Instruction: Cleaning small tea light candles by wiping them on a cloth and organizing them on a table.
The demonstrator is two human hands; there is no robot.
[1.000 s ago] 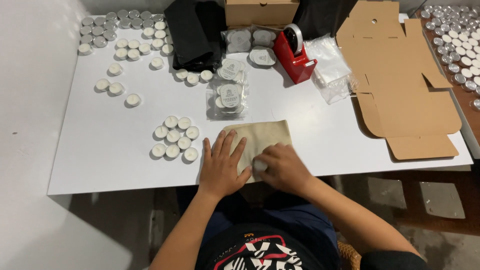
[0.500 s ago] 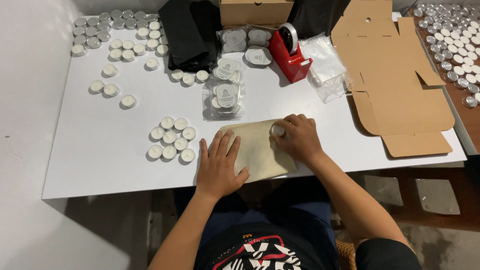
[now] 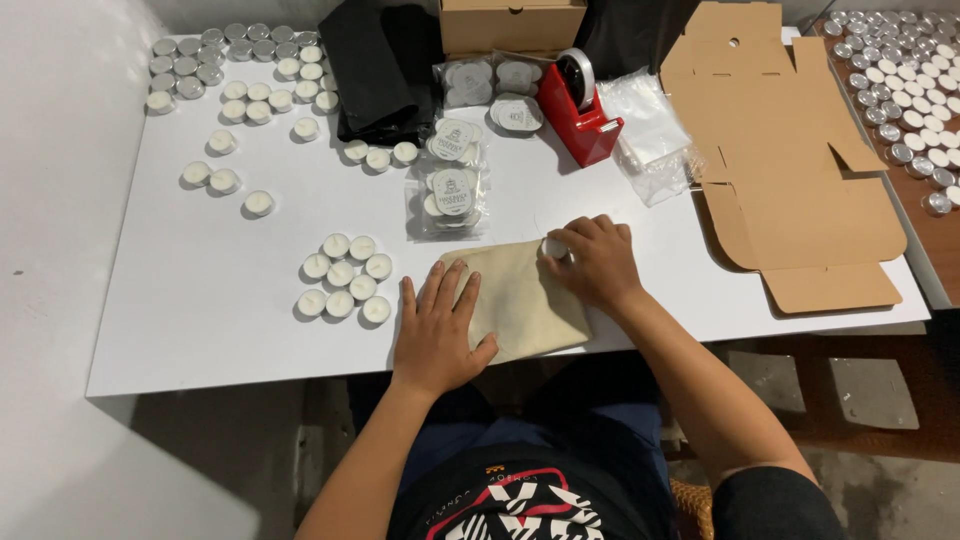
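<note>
1. The left hand [image 3: 435, 335] lies flat, fingers spread, pressing the beige cloth pouch [image 3: 520, 300] at the table's [image 3: 200, 330] near edge.
2. At two o'clock from it, the right hand [image 3: 590, 260] pinches a small white tealight [image 3: 553, 247] at the pouch's far corner.
3. At ten o'clock sits a cluster of tealights [image 3: 345, 277].
4. Farther, at twelve o'clock, stands a red tape dispenser [image 3: 580, 108].

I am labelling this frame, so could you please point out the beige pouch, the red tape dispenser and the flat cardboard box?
beige pouch [image 3: 520, 300], head view, middle of cloth.
red tape dispenser [image 3: 585, 120], head view, red body.
flat cardboard box [image 3: 790, 150], head view, centre panel.
</note>
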